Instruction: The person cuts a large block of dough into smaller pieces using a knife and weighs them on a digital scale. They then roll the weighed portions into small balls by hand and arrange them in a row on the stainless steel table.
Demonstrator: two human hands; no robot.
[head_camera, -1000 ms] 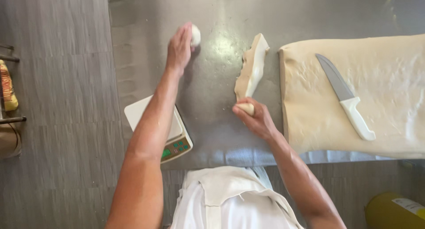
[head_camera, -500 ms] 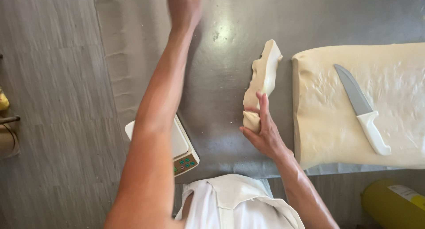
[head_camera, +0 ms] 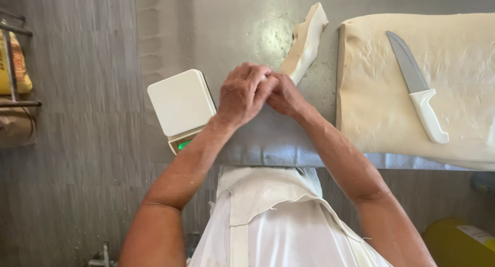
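Observation:
My left hand (head_camera: 241, 94) and my right hand (head_camera: 284, 95) meet over the steel table (head_camera: 227, 24), fingers curled together around a small bit of pale dough that is mostly hidden. The near end of a long strip of dough (head_camera: 305, 42) reaches down to my right hand. A white kitchen scale (head_camera: 181, 103) with a lit green display sits just left of my left hand.
A big flat slab of dough (head_camera: 464, 102) lies on the right of the table, with a white-handled knife (head_camera: 418, 89) resting on it. Sacks on a rack (head_camera: 14, 86) stand at the far left. A yellow container (head_camera: 461, 244) is on the floor at lower right.
My left hand came back from the far side of the table, no longer holding the dough ball, and joined my right hand at the strip's near end.

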